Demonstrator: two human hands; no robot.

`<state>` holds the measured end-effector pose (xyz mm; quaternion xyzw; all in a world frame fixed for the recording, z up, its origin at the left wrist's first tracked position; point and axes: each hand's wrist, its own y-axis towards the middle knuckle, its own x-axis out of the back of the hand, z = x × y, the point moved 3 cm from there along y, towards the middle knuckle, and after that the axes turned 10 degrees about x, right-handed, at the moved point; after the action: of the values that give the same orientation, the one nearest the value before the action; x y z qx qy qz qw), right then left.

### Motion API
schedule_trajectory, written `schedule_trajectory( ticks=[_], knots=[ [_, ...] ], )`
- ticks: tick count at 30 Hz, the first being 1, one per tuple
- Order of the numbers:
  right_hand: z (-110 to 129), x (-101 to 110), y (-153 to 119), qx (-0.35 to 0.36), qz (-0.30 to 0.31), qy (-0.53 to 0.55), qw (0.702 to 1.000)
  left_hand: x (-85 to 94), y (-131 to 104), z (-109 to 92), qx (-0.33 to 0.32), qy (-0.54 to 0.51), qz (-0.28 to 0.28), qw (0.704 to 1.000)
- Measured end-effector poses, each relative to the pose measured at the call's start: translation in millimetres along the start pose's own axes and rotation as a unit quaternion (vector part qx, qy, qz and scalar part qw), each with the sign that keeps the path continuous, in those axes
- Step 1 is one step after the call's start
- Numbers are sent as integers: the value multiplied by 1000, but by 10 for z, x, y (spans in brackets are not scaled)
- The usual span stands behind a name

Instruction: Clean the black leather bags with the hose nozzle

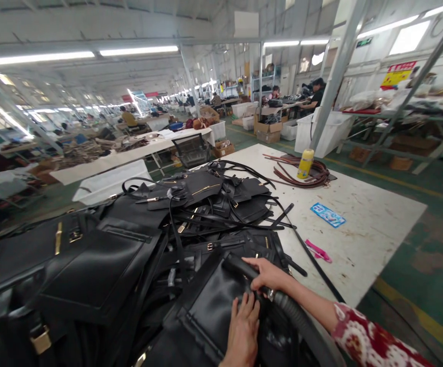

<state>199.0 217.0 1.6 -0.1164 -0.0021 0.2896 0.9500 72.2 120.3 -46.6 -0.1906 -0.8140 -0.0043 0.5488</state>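
Right hand [269, 275]: fingers curled round a black ribbed hose [296, 318], from where I stand
Left hand [243, 323]: spread flat on a black bag [213, 300], gripping nothing
Black bag: beneath both hands, at the near side of the bag heap [202, 188]
White tabletop [374, 204]: yellow bottle [305, 164] beside brown straps [322, 178]

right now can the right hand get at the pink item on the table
Probably yes: the right hand is nearby, and the pink item lies uncovered on the table, with slim black straps between. It would likely have to let go of the black hose first.
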Motion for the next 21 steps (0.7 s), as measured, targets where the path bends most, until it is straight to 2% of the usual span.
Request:
schedule_trajectory(
  ticks=[3,7,10,12,13,15,17,18,19,21],
  knots=[
    [59,-103,170,13,14,-6,1000,-44,-123,-19,-24,-1,38,999],
    [116,-246,441,16,13,-22,1000,-284,-234,-112,-68,-23,90,993],
    [182,-318,522,30,5,-27,999,-413,-286,-175,-84,-24,75,993],
    [262,-321,438,48,-1,-23,999,-351,-349,-133,-83,-17,28,996],
    [309,-308,352,57,-5,-20,998,-256,-397,-57,-61,-12,-21,998],
    [400,-271,113,66,-12,-13,998,42,-543,229,43,-1,-164,986],
    [455,-247,-170,61,-12,-6,998,380,-759,649,199,1,-304,931],
    [459,-251,-310,53,-6,-2,999,513,-867,871,271,-7,-338,901],
    [444,-268,-441,41,4,4,999,609,-957,1081,332,-25,-344,878],
    [359,-334,-657,4,24,23,999,684,-1060,1409,398,-86,-302,862]
  ],
)
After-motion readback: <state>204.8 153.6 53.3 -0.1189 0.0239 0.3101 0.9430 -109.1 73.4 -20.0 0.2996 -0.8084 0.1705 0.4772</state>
